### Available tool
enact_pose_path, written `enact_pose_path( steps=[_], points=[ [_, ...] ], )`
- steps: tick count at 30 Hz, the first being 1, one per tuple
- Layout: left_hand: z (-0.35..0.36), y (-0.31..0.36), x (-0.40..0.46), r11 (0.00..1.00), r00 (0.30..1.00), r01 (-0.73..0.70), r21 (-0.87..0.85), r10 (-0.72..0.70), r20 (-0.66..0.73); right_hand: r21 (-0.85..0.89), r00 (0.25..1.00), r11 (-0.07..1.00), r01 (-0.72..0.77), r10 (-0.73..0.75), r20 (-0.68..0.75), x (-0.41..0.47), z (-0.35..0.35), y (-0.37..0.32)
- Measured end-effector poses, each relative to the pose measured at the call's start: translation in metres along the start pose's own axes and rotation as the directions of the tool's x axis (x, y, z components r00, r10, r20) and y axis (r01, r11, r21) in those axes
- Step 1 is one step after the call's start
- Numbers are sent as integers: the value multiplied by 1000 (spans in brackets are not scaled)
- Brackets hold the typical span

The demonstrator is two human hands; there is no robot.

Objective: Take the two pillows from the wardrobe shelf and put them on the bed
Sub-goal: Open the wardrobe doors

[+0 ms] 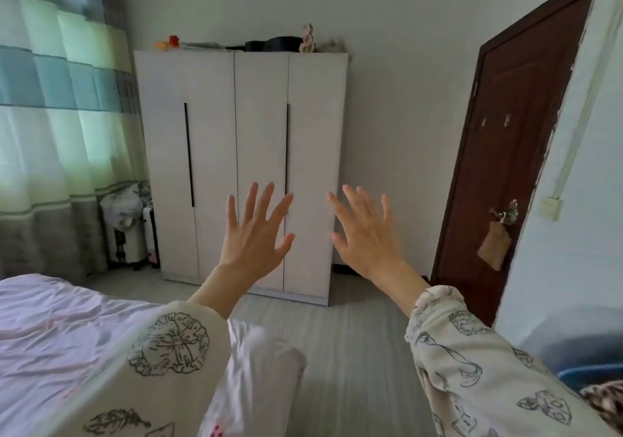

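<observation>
Both hands, left hand (255,234) and right hand (365,234), spread wide and empty before the tall white wooden wardrobe (241,167). Its doors are shut, hiding the pillows. Yanking doors could knock things off the wardrobe top.

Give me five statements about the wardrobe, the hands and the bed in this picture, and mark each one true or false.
1. All the doors of the wardrobe are closed. True.
2. The left hand holds a pillow. False: it is empty, with its fingers spread.
3. The right hand is open and holds nothing. True.
4. Two pillows lie on the bed. False: no pillow shows on the part of the bed in view, only a rumpled pale sheet.
5. The brown door stands to the left of the wardrobe. False: it stands to the right; the curtain hangs to the left.
</observation>
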State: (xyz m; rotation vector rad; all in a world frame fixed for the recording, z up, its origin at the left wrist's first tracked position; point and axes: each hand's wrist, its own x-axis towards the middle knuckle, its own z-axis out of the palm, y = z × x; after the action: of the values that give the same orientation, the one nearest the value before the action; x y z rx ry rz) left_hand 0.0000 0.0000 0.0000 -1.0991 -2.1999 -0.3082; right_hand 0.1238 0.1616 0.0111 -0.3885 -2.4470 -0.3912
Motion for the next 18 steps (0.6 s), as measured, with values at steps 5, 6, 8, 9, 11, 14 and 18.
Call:
enact_pose_path(
  steps=[5, 6, 8, 9, 11, 14, 18],
  points=[
    [49, 13, 2, 976, 999, 47, -214, -48, -1, 67, 998, 996, -62, 61, 4, -7, 44, 26],
    [62, 15, 1, 963, 998, 57, -265, -64, -15, 80, 997, 994, -74, 73, 25, -6, 57, 30],
    [90, 14, 5, 946, 996, 75, -315, -85, -17, 89, 993, 991, -102, 96, 67, 0, 84, 38],
    [105, 13, 8, 940, 995, 92, -328, -96, 5, 89, 990, 989, -114, 106, 94, 4, 99, 41],
    [135, 9, 19, 922, 992, 125, -366, -121, 36, 105, 985, 986, -126, 112, 129, 13, 127, 44],
    [175, 1, 49, 870, 984, 179, -459, -159, 83, 156, 983, 977, -142, 120, 142, 36, 168, 51],
    [222, -11, 106, 818, 980, 199, -539, -155, 127, 212, 980, 962, -170, 142, 140, 77, 217, 68]
  ],
)
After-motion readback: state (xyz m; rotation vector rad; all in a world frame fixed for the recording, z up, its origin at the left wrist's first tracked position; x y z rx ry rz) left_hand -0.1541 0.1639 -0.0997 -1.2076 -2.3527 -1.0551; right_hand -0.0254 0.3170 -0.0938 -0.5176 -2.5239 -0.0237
